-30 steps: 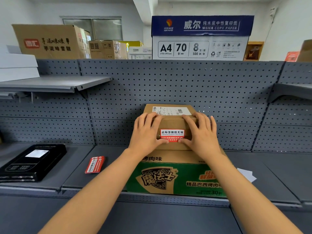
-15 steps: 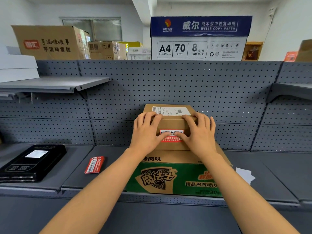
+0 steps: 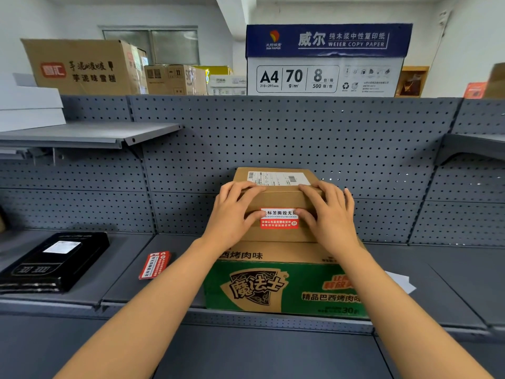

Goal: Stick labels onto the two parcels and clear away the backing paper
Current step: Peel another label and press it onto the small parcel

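A small brown parcel (image 3: 278, 199) sits on top of a green and brown carton (image 3: 273, 285) on the grey shelf. A red and white label (image 3: 279, 218) is stuck on the parcel's front face. My left hand (image 3: 232, 214) and my right hand (image 3: 329, 214) lie on the parcel's two sides, fingers over its top edge, both thumbs pressing the label's ends. A black parcel (image 3: 52, 259) with a white sticker lies at the left. A stack of red labels (image 3: 155, 264) lies on the shelf between them. White backing paper (image 3: 401, 281) shows right of the carton.
A grey pegboard wall (image 3: 273, 138) stands right behind the parcels. An upper shelf (image 3: 90, 134) juts out at the left with white boxes on it. Cartons and an A4 copy paper box (image 3: 328, 60) stand on top of the rack.
Both thumbs have slid inward over the label's ends, covering more of it. The hands and the parcel stay where they were.
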The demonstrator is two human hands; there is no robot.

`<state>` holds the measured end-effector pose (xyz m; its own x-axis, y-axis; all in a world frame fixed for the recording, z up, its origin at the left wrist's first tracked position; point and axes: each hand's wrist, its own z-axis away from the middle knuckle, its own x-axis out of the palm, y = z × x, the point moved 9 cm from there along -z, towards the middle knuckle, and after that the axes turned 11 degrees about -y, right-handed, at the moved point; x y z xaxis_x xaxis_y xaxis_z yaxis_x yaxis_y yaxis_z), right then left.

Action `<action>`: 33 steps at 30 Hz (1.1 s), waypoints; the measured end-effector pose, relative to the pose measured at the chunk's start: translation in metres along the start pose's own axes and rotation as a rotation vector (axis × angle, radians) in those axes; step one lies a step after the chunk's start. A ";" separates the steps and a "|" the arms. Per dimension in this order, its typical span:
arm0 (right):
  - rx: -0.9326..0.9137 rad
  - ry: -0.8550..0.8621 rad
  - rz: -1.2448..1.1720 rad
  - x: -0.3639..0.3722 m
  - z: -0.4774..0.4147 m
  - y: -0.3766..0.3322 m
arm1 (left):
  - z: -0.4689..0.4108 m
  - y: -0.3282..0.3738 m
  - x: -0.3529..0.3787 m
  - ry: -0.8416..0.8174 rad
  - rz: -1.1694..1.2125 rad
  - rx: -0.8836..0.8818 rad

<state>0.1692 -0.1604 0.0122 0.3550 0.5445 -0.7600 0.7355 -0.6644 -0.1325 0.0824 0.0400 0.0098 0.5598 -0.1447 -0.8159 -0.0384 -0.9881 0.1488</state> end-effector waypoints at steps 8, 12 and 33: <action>-0.023 -0.070 0.052 0.005 0.001 0.001 | 0.002 0.006 0.005 -0.099 -0.139 -0.025; 0.020 -0.103 0.124 0.011 0.001 -0.008 | 0.001 0.015 0.008 -0.041 -0.236 -0.083; -0.027 -0.078 0.080 -0.002 -0.005 0.000 | -0.008 0.009 -0.005 -0.062 -0.078 -0.039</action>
<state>0.1715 -0.1588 0.0167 0.3677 0.4482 -0.8148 0.7223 -0.6895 -0.0534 0.0863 0.0323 0.0196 0.5077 -0.0712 -0.8586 0.0365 -0.9939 0.1040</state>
